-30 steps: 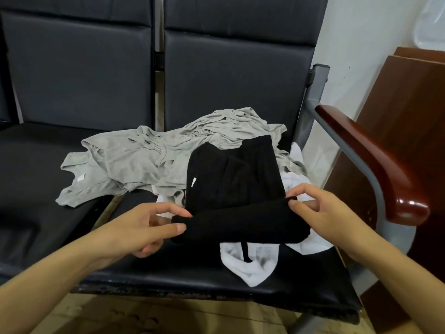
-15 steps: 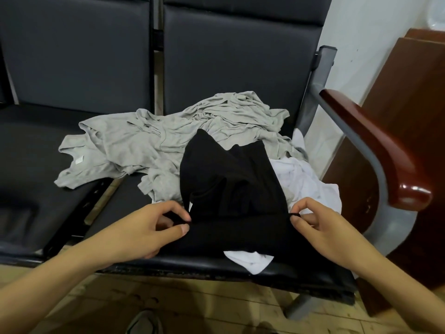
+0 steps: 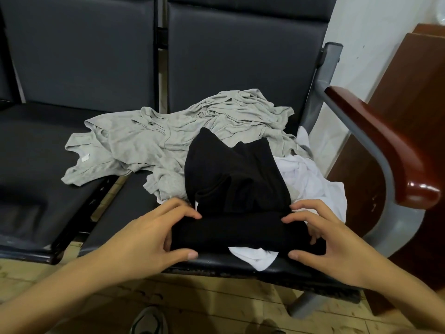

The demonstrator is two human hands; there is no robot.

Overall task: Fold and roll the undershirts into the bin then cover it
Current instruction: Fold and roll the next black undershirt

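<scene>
Early on: left hand (image 3: 154,239) and right hand (image 3: 322,239) curl their fingers around the black undershirt's (image 3: 236,179) barely started roll, grey undershirt (image 3: 154,145) and white undershirt (image 3: 310,182) lie untouched, no bin visible.

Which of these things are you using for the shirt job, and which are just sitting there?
For the job: black undershirt, rolled by the left hand and right hand; grey undershirt; white undershirt.

Just there: chair seat, wooden armrest, shoe.

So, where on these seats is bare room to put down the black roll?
Free: the left seat, left of the grey shirt, and the strip of the right seat beside the left hand. Crowded: the rest of the right seat, under shirts.
</scene>
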